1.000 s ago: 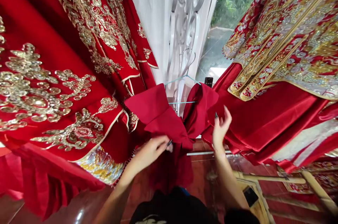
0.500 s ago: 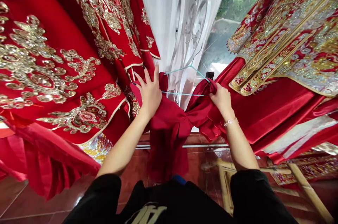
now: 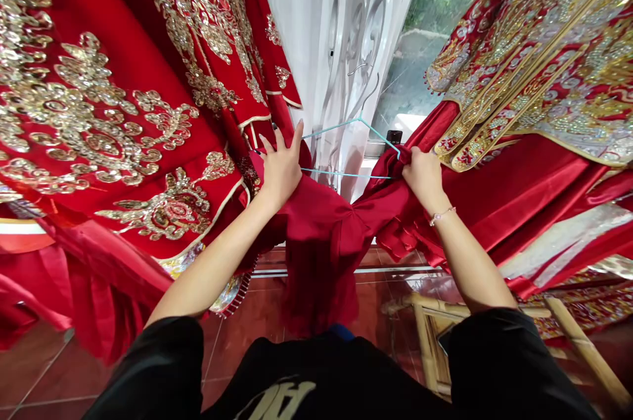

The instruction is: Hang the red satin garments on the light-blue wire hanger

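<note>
**Hands.** Left hand [image 3: 281,169]: open, fingers spread toward 12 o'clock, palm resting on the red satin garment [image 3: 321,255] just below the left arm of the hanger; no grip shows. Right hand [image 3: 424,179]: closed, fingers curled around a gathered fold of the garment at the right end of the hanger. A beaded bracelet [image 3: 442,215] sits on the right wrist. Black sleeves [image 3: 153,367] enter from 7 and 5 o'clock.

**Garment.** Located at frame centre, between the 2 hands. It is pinched into a narrow twist right of centre, and its lower part hangs toward 6 o'clock in front of the red tile floor [image 3: 242,334]. Contact with the floor cannot be determined.

**Hanger.** The pale blue wire hanger [image 3: 346,174] stands upright, its hook [image 3: 370,93] pointing toward 12 o'clock. Its right end runs into the fold under the right hand.

**Surroundings.** A red robe [image 3: 99,110] with gold sequin embroidery hangs at 9 o'clock; a 2nd embroidered robe [image 3: 539,70] hangs at 2 o'clock. A white curtain [image 3: 291,24] and a white metal grille [image 3: 368,18] stand behind the hanger at 12 o'clock. A small black object [image 3: 394,137] sits just beyond the hanger's right end. A bamboo rack [image 3: 435,334] stands at 4 o'clock.
</note>
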{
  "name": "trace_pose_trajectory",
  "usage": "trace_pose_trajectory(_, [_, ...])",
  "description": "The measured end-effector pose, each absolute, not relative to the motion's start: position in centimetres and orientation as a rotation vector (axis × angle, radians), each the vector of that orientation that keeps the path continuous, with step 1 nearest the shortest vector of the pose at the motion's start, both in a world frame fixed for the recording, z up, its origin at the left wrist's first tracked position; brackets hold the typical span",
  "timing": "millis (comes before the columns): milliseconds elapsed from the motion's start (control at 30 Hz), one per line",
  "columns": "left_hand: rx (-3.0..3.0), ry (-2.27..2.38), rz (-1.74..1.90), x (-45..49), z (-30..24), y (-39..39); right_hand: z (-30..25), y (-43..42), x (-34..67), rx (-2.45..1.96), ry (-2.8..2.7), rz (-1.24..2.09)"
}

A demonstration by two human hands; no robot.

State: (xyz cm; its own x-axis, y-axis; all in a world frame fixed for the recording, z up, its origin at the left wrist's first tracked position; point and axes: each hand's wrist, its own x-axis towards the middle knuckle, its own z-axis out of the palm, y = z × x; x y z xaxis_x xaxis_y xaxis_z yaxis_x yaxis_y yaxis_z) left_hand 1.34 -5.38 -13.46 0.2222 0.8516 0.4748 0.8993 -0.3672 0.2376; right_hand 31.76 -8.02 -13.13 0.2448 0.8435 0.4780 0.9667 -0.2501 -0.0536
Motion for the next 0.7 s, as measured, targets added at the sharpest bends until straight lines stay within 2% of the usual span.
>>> trace_pose_trajectory(133, [-2.238,-1.795,-0.741,1.2,-12.2,-4.9,-11.5,-7.4,34.3,-2.115,-1.588,-0.397])
trace_pose_trajectory(300, [-2.229,-1.883,-0.415,1.4,-9.4,-4.2,-12.1,-6.4,38.0,-1.994,-1.316,-0.174])
trace_pose_trajectory(500, [-2.356,-1.855,-0.423,0.4,-8.3,-3.0,-17.8,-7.6,39.5,-1.644,-0.764,0.378])
trace_pose_trajectory(700, [-2.517,-1.901,-0.570,-2.9,-11.8,-2.1,-23.5,-11.1,36.8,-1.423,-0.746,0.557])
